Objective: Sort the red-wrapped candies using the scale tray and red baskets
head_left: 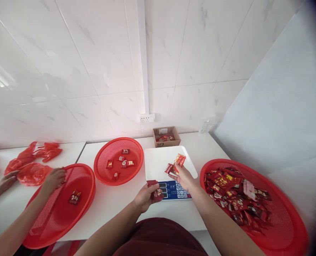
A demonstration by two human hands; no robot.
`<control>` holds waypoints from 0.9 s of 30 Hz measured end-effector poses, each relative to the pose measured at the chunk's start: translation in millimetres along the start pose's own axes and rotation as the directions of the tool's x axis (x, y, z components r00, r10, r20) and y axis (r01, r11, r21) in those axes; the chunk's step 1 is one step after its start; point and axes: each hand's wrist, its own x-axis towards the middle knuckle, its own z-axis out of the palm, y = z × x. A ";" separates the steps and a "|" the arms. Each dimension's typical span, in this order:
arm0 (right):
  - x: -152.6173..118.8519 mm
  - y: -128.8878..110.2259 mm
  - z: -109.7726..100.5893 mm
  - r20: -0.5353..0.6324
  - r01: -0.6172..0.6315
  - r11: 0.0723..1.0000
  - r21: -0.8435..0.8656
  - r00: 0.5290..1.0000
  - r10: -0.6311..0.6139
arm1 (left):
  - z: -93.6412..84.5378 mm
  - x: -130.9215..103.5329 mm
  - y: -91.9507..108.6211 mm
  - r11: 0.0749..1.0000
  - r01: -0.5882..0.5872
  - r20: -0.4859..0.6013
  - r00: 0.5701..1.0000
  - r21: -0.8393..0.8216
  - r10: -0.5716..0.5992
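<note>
Dark red snack packets (pixel 156 192) are gripped in my left hand (pixel 144 197), just in front of the scale's keypad side. My right hand (pixel 183 175) holds several small red and orange snack packets (pixel 180 159) over the white pan of the digital scale (pixel 158 163). Its blue panel with displays and keys (pixel 171 192) is partly covered by both hands. To the right stands a large red basket (pixel 294 217), heaped with red snack packets (pixel 227 192).
Behind the scale is a small cardboard box (pixel 167 143) holding packets. A red basket (pixel 99 174) with several packets stands left of the scale. Farther left, a co-worker's hand (pixel 53 177) touches another red basket (pixel 90 206); their other hand (pixel 8 178) is by red plastic bags (pixel 33 174).
</note>
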 end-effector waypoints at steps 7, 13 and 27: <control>13.8 20.9 -26.7 -0.193 -0.025 0.982 -0.189 0.981 -0.012 | -19.2 -10.1 -5.3 0.999 0.024 -0.013 1.000 -0.035 -0.024; 10.0 17.0 -27.6 -0.162 0.031 0.945 -0.325 0.983 -0.088 | -21.1 -12.6 -8.8 0.999 0.024 0.006 1.000 -0.030 -0.024; -78.4 29.1 25.0 0.428 0.155 0.831 -0.534 0.897 0.108 | -2.5 -13.0 -10.7 0.997 -0.080 0.053 0.995 0.015 0.079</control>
